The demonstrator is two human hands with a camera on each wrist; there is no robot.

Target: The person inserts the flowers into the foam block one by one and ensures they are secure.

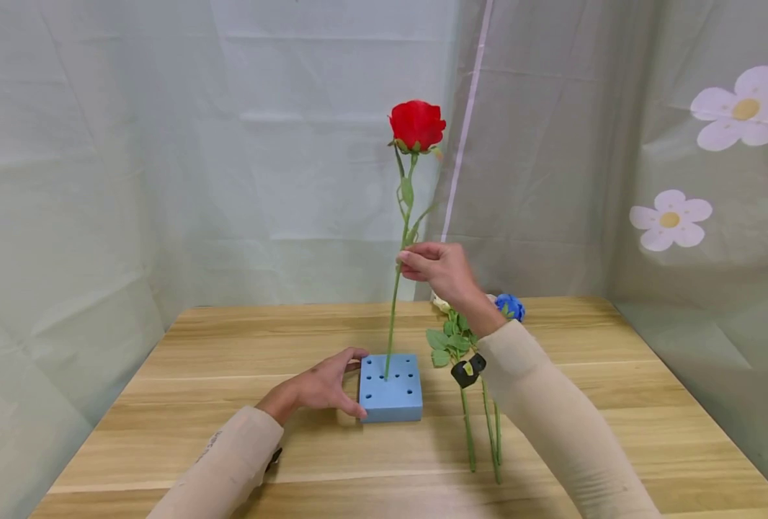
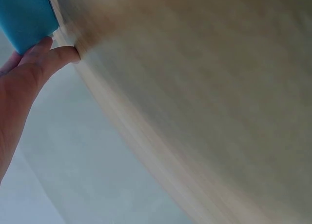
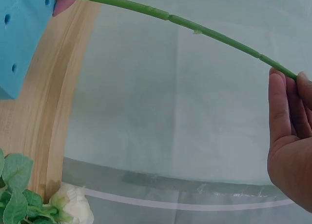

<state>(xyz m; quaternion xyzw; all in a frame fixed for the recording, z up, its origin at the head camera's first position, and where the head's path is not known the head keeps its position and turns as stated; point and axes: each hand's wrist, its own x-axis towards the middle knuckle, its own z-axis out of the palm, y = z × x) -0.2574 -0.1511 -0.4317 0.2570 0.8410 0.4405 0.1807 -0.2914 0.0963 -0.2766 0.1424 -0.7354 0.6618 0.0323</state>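
Observation:
A red artificial rose (image 1: pixel 417 125) stands nearly upright over a light-blue block (image 1: pixel 390 413) with several holes in its top. My right hand (image 1: pixel 441 272) pinches its green stem between thumb and fingers about midway up; the right wrist view shows the stem (image 3: pixel 214 36) bowed slightly. The stem's lower end meets the block's top at the middle row of holes. My left hand (image 1: pixel 322 382) holds the block from its left side, thumb at the near corner and fingers at the far one. In the left wrist view, fingertips rest against the block's (image 2: pixel 27 19) edge.
Right of the block, several other artificial flowers lie on the wooden table (image 1: pixel 215 360), among them a blue one (image 1: pixel 510 307) and a white one (image 3: pixel 77 204). Their green stems (image 1: pixel 490 432) point toward me. Pale curtains stand behind and beside the table.

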